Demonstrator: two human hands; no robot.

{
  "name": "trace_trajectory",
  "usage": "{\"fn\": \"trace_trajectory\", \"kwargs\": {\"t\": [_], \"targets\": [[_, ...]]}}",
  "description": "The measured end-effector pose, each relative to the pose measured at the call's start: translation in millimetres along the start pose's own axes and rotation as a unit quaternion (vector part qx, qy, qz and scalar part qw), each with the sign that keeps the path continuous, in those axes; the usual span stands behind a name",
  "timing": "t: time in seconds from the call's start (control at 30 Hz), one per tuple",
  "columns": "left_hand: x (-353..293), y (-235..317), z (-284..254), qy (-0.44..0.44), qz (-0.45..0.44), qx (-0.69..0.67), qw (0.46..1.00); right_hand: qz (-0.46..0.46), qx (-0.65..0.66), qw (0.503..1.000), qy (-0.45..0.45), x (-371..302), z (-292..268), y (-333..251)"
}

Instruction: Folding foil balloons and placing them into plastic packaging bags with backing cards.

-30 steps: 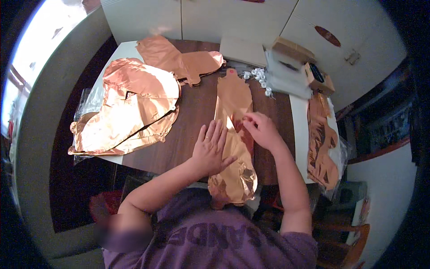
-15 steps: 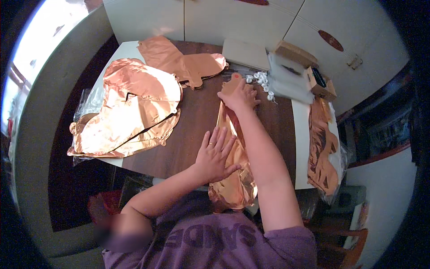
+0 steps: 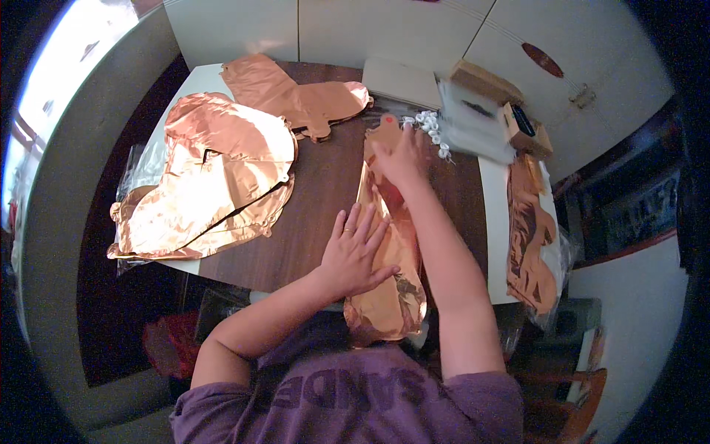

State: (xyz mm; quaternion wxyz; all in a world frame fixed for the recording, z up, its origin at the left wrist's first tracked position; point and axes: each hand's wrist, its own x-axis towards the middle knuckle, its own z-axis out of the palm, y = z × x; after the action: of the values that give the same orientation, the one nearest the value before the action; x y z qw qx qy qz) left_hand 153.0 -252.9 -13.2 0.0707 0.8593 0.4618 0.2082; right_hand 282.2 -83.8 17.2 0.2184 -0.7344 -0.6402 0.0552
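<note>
A long copper-coloured foil balloon [image 3: 396, 300] lies flat down the middle of the table, its near end hanging over the front edge. A small red dot marks its narrow far end. My left hand [image 3: 359, 251] is spread flat on its middle part, a ring on one finger. Over the far part, my right hand [image 3: 403, 159] reaches with fingers apart, somewhat blurred; whether it touches the foil I cannot tell. Just beyond its fingertips sits a cluster of small white rings or clips [image 3: 429, 127].
More copper foil balloons lie in a stack [image 3: 214, 177] on the left and in a flat piece [image 3: 296, 100] at the far side. Another folded one [image 3: 529, 237] hangs over the right edge. Clear plastic bags [image 3: 473, 122], a cardboard box [image 3: 526, 132] and a pale flat box [image 3: 401, 83] stand at the back.
My right hand has shifted slightly right and its fingers have lifted off the balloon's far end, blurring with motion. The left hand stays almost in place on the foil.
</note>
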Motion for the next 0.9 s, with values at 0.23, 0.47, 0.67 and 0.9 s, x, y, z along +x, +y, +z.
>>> {"fn": "trace_trajectory", "kwargs": {"t": [0.23, 0.47, 0.67, 0.9], "targets": [[-8.0, -10.2, 9.9, 0.022, -0.01, 0.04, 0.999, -0.252, 0.076, 0.96, -0.096, -141.7, -89.3, 33.0], [10.9, -24.3, -5.3, 0.087, 0.036, 0.013, 0.995, -0.32, 0.037, 0.941, -0.101, -238.4, -73.7, 9.5], [22.8, -45.5, -16.0, 0.039, 0.045, 0.011, 0.998, -0.344, -0.047, 0.93, -0.119, -260.8, -59.4, -0.7], [24.9, -61.5, -4.4, 0.08, 0.075, -0.008, 0.994, -0.312, 0.042, 0.94, -0.131, -246.7, -67.5, 9.7]]}}
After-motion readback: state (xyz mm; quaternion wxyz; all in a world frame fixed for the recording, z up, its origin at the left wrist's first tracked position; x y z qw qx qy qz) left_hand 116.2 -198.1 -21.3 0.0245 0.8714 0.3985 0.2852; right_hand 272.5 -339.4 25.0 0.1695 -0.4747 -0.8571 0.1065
